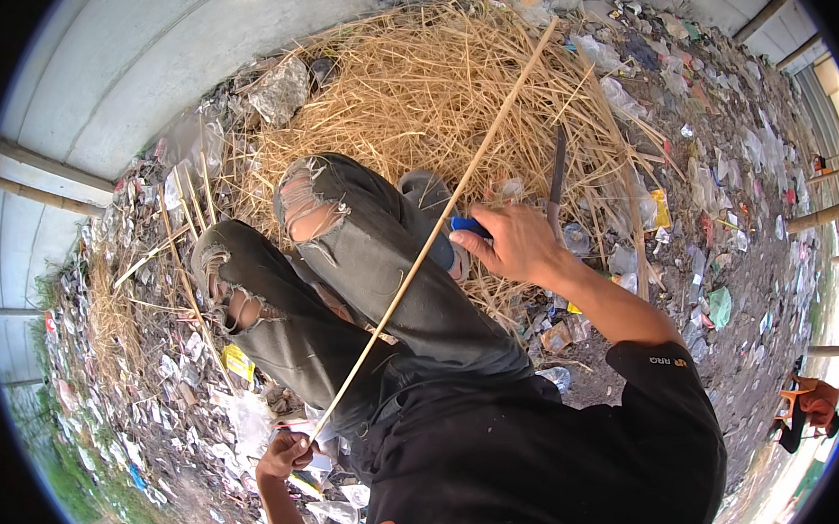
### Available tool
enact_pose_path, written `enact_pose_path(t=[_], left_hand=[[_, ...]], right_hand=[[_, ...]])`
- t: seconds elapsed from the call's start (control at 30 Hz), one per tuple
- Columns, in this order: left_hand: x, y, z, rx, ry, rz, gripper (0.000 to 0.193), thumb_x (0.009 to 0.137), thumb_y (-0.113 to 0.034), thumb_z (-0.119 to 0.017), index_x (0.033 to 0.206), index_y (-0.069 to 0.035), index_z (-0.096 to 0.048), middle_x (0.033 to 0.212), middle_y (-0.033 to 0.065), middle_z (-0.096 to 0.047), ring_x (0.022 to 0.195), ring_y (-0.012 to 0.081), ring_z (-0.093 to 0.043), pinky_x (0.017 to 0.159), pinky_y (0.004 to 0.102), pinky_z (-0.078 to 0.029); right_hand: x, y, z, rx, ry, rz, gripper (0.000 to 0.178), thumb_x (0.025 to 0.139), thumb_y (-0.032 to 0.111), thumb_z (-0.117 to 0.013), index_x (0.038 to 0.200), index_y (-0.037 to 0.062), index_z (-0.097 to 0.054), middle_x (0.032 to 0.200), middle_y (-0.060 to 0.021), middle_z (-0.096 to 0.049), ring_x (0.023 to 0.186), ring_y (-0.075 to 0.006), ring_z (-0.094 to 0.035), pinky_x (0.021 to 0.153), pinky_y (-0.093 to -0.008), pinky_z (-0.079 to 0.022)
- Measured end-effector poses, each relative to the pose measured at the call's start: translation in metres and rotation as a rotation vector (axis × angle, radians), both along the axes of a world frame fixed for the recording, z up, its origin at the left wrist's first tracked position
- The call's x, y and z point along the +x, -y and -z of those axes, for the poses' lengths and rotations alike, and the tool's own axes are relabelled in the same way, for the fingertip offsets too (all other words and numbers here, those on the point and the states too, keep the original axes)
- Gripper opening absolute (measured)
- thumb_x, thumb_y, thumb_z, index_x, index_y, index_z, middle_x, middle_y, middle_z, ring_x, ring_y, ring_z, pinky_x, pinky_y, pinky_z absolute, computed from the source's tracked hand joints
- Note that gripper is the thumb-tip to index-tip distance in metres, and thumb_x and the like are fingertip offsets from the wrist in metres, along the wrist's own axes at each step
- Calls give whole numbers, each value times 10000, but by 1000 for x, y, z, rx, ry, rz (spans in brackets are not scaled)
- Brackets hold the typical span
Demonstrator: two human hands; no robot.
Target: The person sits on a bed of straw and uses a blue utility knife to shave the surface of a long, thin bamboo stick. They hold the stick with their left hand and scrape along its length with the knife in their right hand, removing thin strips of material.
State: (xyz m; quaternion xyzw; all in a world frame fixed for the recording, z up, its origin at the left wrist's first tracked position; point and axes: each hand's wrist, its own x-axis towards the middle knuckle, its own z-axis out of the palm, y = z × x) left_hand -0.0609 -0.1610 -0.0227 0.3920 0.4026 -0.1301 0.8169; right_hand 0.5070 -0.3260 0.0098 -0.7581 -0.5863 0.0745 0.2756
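stick [437, 228] across knees, over straw heap [429, 91] — knife [556, 184] right of stick | litter [728, 179] around heap — wall [162, 57] behind

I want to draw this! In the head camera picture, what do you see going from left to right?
Left hand gripping the long thin bamboo strip → torn grey jeans knee → right hand holding a blue-handled knife → yellow wrapper → green scrap.

Black short-sleeved shirt [543, 445], small orange-and-white mark on right sleeve above shirt hem, round orange emblem at chest. Grey jeans [383, 292] above shirt, frayed rips at both knees. Forearms bare. Grey sandal [425, 190] beyond jeans.
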Motion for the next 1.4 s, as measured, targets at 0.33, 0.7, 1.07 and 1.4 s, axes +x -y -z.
enact_pose_path(t=[0.33, 0.7, 1.07, 1.4], left_hand=[[-10, 0, -6, 32, -20, -33, 444, 987, -379, -752, 950, 62, -714, 595, -40, -418, 503, 62, -327, 471, 248, -223], [-25, -2, -7, 45, -45, -29, 460, 982, -376, -754, 953, 81, -713, 586, -40, -426, 504, 62, -320, 483, 259, -216], [-42, 5, 5, 39, -31, -25, 430, 981, -350, -756, 968, 78, -720, 600, -20, -468, 518, 68, -357, 497, 255, -251], [-44, 2, 4, 33, -42, -34, 403, 992, -339, -745, 959, 62, -721, 609, -25, -471, 520, 62, -347, 489, 250, -239]], right_hand=[[87, -19, -12, 16, -107, 463, 681, 1096, 595, -411, 874, 4, -665, 535, -135, -571, 489, -318, -604, 498, -438, -501], [97, -16, -3, 29, -70, 437, 652, 1105, 554, -425, 806, 20, -649, 583, -172, -613, 526, -352, -646, 524, -482, -499], [98, 10, -39, 362, -162, 392, 432, 977, 444, -757, 978, 29, -636, 663, -20, -480, 607, -117, -404, 544, -316, -354], [99, -9, -42, 188, -288, 173, 241, 947, 263, -809, 1085, 67, -778, 734, -20, -683, 624, -81, -512, 579, -282, -416]])
